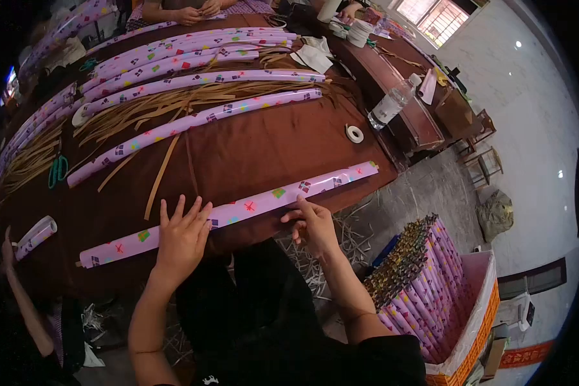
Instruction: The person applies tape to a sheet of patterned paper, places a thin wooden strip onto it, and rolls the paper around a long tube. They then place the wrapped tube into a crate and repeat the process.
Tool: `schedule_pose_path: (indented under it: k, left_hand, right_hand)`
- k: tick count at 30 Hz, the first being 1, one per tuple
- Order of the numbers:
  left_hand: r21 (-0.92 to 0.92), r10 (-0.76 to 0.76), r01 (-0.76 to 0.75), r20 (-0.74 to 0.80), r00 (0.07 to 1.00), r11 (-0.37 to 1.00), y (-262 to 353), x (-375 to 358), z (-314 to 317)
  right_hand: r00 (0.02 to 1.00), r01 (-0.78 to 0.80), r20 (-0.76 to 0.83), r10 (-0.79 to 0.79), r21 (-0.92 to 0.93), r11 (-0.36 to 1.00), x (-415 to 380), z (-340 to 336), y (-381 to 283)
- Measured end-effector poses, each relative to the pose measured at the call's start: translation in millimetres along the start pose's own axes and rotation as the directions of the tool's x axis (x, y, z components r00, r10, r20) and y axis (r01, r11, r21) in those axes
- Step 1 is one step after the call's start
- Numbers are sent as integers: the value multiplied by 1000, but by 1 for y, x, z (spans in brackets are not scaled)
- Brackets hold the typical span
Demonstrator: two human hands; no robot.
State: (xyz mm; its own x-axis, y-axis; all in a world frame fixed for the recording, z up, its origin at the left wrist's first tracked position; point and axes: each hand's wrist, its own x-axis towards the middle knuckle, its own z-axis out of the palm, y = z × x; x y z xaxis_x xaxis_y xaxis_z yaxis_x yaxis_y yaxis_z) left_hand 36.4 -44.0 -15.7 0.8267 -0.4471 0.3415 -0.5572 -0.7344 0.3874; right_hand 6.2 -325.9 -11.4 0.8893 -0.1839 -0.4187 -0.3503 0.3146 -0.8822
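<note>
A long pink patterned roll (251,206) lies across the front of the brown-covered table, with short tan ends showing at both tips. My left hand (182,239) rests flat on the roll left of its middle, fingers spread. At the roll's near edge, right of the middle, is my right hand (310,225), its index finger touching the roll and its other fingers loosely curled and apart. Behind it lies another pink patterned roll (193,120), over some tan strips (163,174).
More patterned rolls and strips cover the back. Green scissors (58,170), white tape (354,134) and a bottle (392,104) are on the tables. An orange crate (489,309) of rolls stands right. Co-workers' hands (188,15) show at the back; another person's arm (27,299) is left.
</note>
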Motion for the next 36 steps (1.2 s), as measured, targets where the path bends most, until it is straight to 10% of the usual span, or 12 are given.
schedule_pose_path:
  k: [26, 36]
  left_hand:
    - [28, -103, 104, -24, 994, 994, 6, 7, 5]
    - [113, -85, 91, -52, 995, 989, 6, 9, 8]
  right_hand:
    - [995, 86, -47, -87, -34, 996, 5, 22, 7]
    - [922, -336, 319, 218, 384, 860, -17, -14, 0]
